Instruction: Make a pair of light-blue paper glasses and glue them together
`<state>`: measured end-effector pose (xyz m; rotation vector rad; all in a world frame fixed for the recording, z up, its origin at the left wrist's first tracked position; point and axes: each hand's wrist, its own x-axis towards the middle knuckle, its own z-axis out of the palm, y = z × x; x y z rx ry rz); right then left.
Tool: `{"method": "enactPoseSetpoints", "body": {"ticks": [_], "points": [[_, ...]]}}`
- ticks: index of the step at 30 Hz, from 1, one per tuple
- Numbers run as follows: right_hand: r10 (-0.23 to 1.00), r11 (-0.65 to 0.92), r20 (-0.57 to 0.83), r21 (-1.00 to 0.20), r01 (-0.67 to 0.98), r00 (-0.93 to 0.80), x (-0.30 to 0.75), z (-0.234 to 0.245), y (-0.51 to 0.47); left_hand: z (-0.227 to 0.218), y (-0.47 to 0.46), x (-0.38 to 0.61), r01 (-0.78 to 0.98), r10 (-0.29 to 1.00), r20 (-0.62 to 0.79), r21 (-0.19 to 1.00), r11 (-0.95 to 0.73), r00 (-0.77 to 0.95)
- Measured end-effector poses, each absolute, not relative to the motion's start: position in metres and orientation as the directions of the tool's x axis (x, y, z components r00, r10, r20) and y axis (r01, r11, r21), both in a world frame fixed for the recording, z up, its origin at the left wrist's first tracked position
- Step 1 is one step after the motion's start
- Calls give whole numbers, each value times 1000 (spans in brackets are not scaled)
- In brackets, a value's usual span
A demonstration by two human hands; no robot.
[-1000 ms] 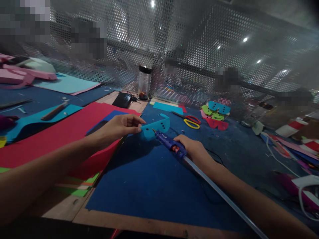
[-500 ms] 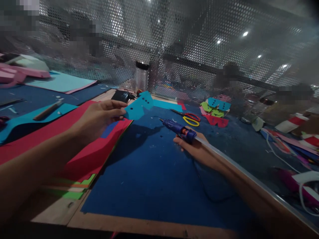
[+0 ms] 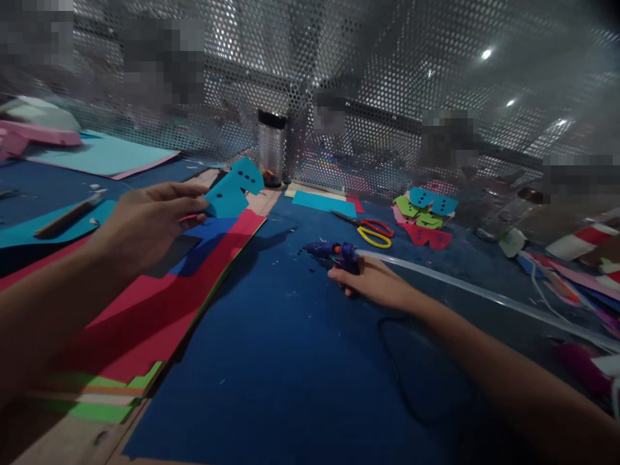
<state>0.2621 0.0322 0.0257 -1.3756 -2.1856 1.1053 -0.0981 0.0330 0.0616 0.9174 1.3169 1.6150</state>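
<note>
Scissors (image 3: 360, 224) with one red and one yellow handle lie on the dark blue bench (image 3: 290, 355). Well to the left of the scissors, the person's left hand (image 3: 165, 213) pinches a blue paper cutout (image 3: 232, 194) by its left end between thumb and fingers; the cutout is held up at a slant, its dark dots showing, above a stack of coloured paper (image 3: 184, 316) topped with red. Just nearer than the scissors, the right hand (image 3: 368, 278) is wrapped around the grip of a blue hot glue gun (image 3: 323, 249), whose nozzle points leftward, close over the bench; whether the tip touches it cannot be told. A long translucent glue stick (image 3: 465, 287) runs from the gun's rear to the right, passing nearer than the scissors, and a black cord (image 3: 397, 381) curves across the bench below them. To the right of the scissors sits a pile of cutouts (image 3: 429, 221) in blue, green and red. Beyond the scissors and slightly left lies a flat blue sheet (image 3: 322, 202), and farther left stands a clear jar (image 3: 272, 152) with a black lid, before a perforated metal screen (image 3: 382, 71).
</note>
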Motion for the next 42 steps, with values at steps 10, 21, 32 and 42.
{"method": "enactPoseSetpoints", "body": {"ticks": [10,21,32,42], "points": [[843,280,-141,-708,649,-518,251,38,40,60,30,-90,-149,934,32,985,-90,-357],[846,283,-151,-687,670,-512,249,37,43,64,28,-84,-141,934,-4,989,-50,-358],[869,227,-124,-761,608,-480,258,33,29,41,38,-100,-134,974,56,987,-88,-221],[849,503,187,-576,645,-495,257,46,-25,44,19,-77,111,989,144,983,-146,25]]}}
